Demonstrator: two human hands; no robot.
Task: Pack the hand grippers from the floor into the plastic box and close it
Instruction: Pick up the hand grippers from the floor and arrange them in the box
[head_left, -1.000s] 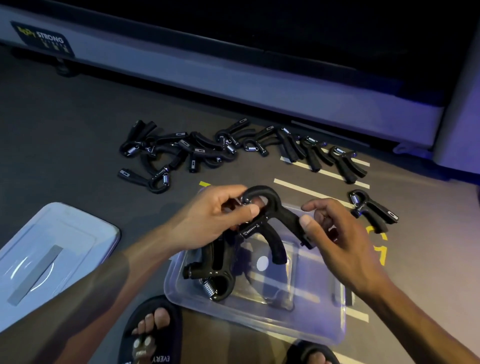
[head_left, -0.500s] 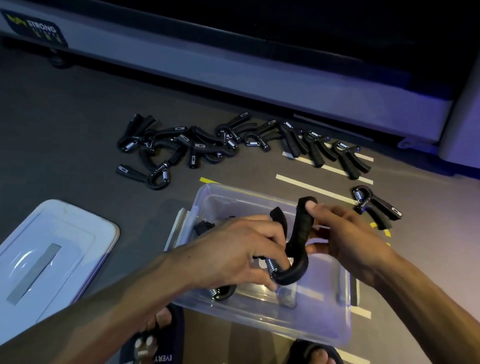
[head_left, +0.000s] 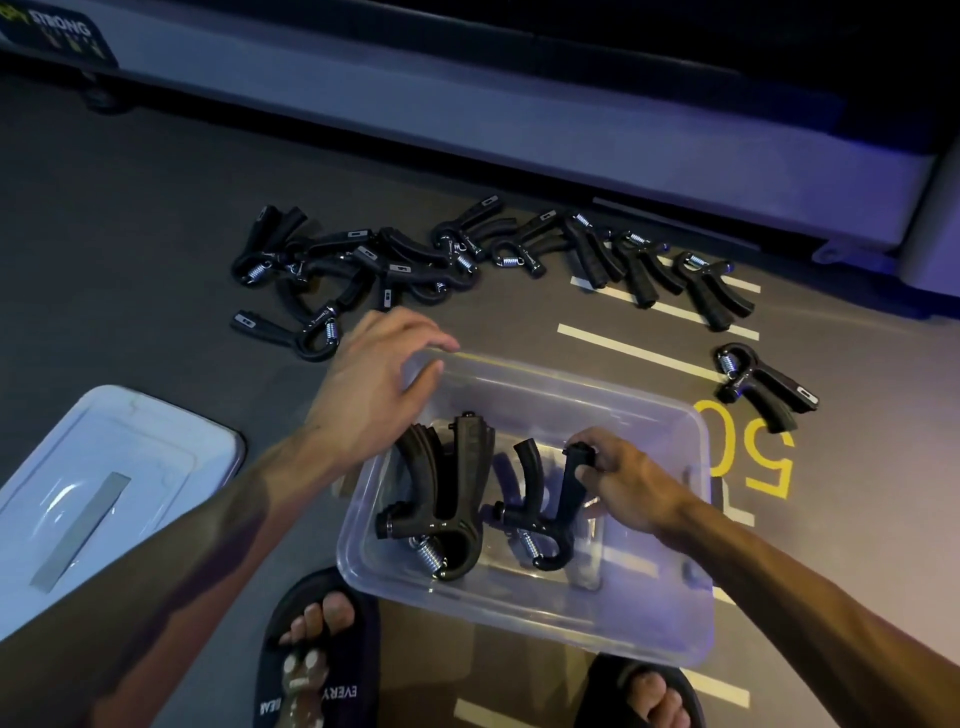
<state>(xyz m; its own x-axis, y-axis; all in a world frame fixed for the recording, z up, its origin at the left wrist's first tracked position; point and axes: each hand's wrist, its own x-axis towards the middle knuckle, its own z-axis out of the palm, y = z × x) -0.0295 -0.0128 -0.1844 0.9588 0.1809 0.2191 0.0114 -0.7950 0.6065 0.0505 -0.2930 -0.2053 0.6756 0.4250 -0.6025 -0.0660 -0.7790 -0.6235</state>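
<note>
A clear plastic box (head_left: 649, 618) sits on the dark floor in front of my feet. Inside it on the left lies a black hand gripper (head_left: 447, 499). Beside it stands a second black gripper (head_left: 545, 514), whose upper handle my right hand (head_left: 631, 486) pinches. My left hand (head_left: 374, 384) hovers over the box's far left corner with relaxed fingers, holding nothing. Several more black grippers (head_left: 395, 265) lie in a row on the floor beyond the box. One lone gripper (head_left: 763, 384) lies to the right.
The box's pale lid (head_left: 93, 499) lies flat on the floor at the left. A grey treadmill base (head_left: 467, 114) runs across the back. White stripes and a yellow "50" (head_left: 753, 457) mark the floor. My sandalled feet (head_left: 317, 654) stand just before the box.
The gripper held by both hands has gone down into the box beside the first one. My left hand has let go and moved up to the box's far left corner.
</note>
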